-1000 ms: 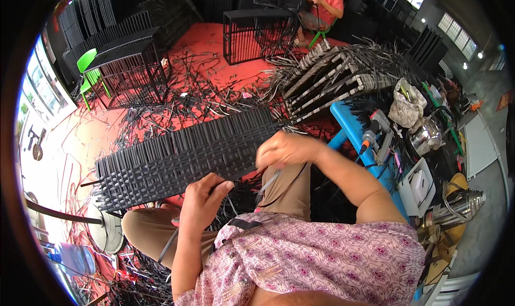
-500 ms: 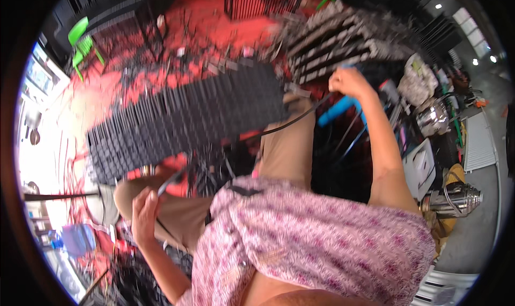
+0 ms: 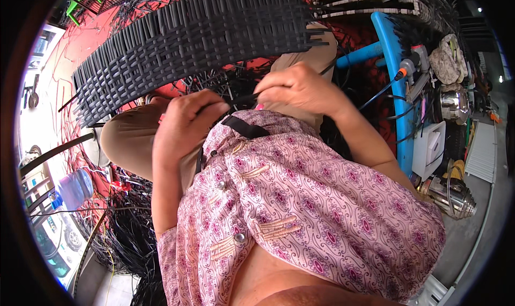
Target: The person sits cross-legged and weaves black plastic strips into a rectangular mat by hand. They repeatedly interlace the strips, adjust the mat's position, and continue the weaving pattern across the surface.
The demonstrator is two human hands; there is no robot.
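A black woven panel [image 3: 182, 40] of flat plastic strips lies slantwise across my knees, with loose strip ends at its edges. In front of my waist, my left hand [image 3: 188, 121] and my right hand [image 3: 300, 91] are close together. A short length of black plastic strip [image 3: 244, 99] spans the gap between them. Both sets of fingers are closed on this strip, just below the panel and apart from it. The left hand is slightly blurred, and the strip's ends are hidden by my fingers and legs.
To my right stands a blue stool or bench [image 3: 385, 32], with tools beside it. A white box [image 3: 429, 150] and a shiny metal flask [image 3: 453, 198] are further right. Loose black strips [image 3: 126, 231] pile up at lower left. A clear plastic jug [image 3: 75, 188] stands nearby.
My right hand has come down and inward from the far right, and my left hand has moved up and inward. The view has tilted down, so the panel appears higher.
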